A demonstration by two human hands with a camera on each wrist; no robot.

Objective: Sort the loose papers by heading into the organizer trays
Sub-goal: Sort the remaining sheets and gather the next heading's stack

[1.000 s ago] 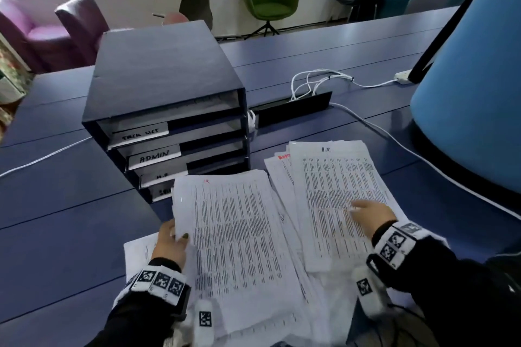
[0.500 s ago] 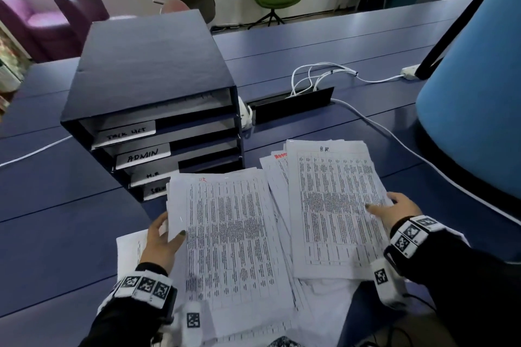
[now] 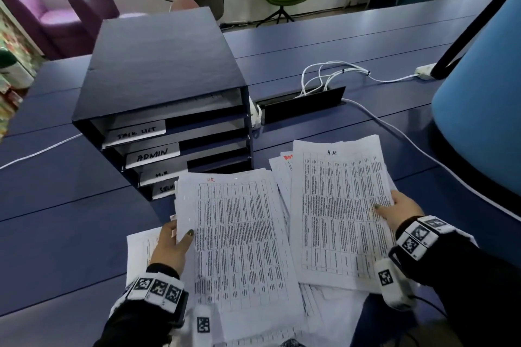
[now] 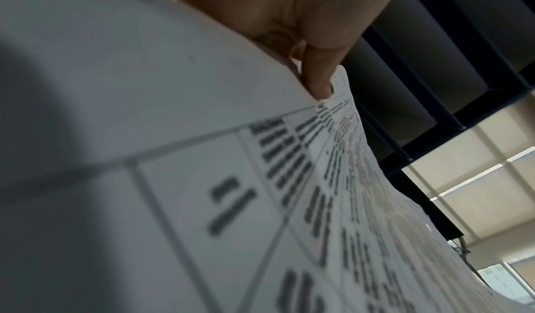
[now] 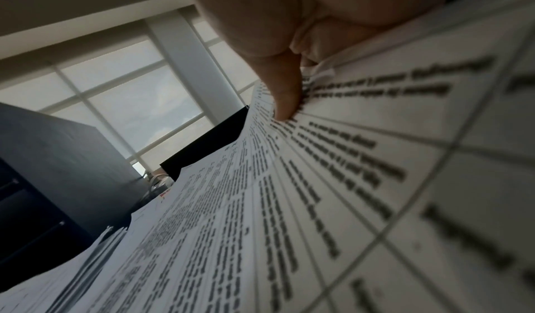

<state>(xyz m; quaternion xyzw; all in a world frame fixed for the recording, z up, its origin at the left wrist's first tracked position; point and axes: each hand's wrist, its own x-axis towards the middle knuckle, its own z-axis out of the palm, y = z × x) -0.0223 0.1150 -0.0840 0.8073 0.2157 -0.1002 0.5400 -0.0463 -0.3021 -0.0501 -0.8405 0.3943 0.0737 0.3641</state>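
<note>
A dark blue organizer (image 3: 158, 65) stands on the tabletop (image 3: 56, 205), its four stacked trays open toward the papers and labelled, top to bottom, "TASK LIST", "ADMIN", "H.R." and one half hidden. Just in front of it lies a red-headed printed sheaf (image 3: 239, 239). Right of that sheaf lies a second, headed "H.R." (image 3: 338, 211), both overlapping loose sheets (image 3: 332, 307).
</note>
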